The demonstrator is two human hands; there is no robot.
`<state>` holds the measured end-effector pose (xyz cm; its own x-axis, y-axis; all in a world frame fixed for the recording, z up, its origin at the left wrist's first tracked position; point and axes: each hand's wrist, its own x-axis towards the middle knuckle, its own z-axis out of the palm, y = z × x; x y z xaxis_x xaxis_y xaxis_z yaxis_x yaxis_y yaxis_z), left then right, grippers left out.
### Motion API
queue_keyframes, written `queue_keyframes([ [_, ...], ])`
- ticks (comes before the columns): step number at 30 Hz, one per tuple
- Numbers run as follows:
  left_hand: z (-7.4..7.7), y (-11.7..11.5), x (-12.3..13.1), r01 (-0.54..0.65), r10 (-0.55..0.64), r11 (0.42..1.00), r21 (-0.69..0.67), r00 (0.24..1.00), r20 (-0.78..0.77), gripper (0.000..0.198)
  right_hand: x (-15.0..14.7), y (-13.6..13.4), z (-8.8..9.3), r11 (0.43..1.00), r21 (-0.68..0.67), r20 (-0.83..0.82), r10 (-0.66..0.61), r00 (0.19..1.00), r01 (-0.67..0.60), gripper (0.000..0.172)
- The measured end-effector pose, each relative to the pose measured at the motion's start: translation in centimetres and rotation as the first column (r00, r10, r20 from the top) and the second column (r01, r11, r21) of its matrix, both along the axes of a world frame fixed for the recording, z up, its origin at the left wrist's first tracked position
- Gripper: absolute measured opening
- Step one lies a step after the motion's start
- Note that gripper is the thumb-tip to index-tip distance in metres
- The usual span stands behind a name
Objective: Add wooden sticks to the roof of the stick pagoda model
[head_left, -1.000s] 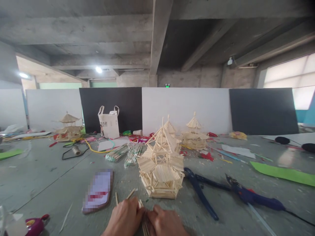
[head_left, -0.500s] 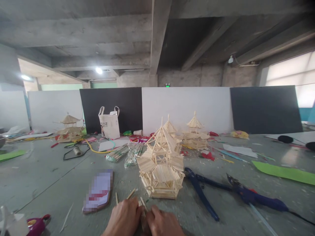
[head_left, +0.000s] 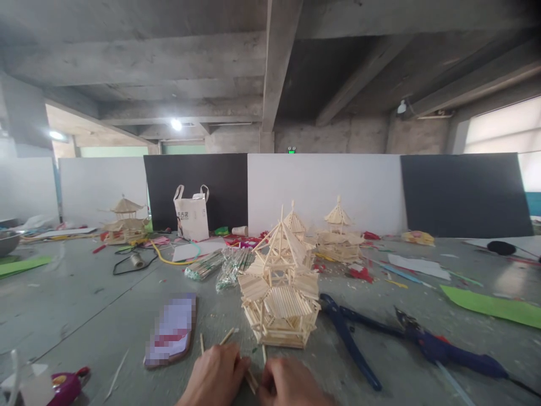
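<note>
At the bottom centre, my left hand (head_left: 217, 375) is closed with curled fingers, its fingertips hidden; thin sticks lie just beyond it. Beside it my right hand (head_left: 289, 383) is also curled, with a stick (head_left: 264, 354) standing out past its fingers. Between the two hands a few thin wooden sticks (head_left: 251, 382) show near the fingertips. Just behind the hands stands a pavilion model of wooden sticks (head_left: 285, 301), with a pointed upper roof and slatted lower roofs. Neither hand touches the model.
A phone (head_left: 172, 330) lies left of the model. Blue-handled pliers (head_left: 349, 344) and a blue glue gun (head_left: 454, 352) lie to the right. Bagged sticks (head_left: 234, 265), a paper bag (head_left: 192, 217) and more pavilion models (head_left: 338, 237) stand or lie farther back.
The hands have moved slightly apart, and the bunch of sticks between them shows less. One stick now points forward by my right hand. The whole view has shifted a little.
</note>
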<state>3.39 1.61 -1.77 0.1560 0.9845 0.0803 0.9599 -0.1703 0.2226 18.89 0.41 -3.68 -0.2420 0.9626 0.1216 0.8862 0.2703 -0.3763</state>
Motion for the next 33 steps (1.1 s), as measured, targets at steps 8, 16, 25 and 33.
queue_keyframes([
  [8,0.3,0.1,0.0,0.008,-0.018,0.997,0.079,0.991,0.129,0.027,0.4,0.4,-0.3,0.999,-0.001,-0.263,0.042,0.964,-0.043,0.017],
  [16,1.4,0.6,0.1,0.048,-0.047,0.999,0.010,0.866,0.498,0.035,-0.4,0.0,0.0,0.962,-0.237,-0.708,-0.076,0.702,-0.135,0.029],
  [25,0.8,0.7,0.7,0.265,0.006,0.954,-0.139,0.448,0.894,0.028,-0.8,-0.7,0.2,0.935,-0.213,-0.833,-0.023,0.552,-0.283,0.046],
  [33,2.2,-0.1,0.5,0.212,0.010,0.975,-0.071,0.275,0.961,0.028,-0.4,-1.5,1.5,0.969,-0.104,-0.840,0.035,0.541,-0.225,0.044],
])
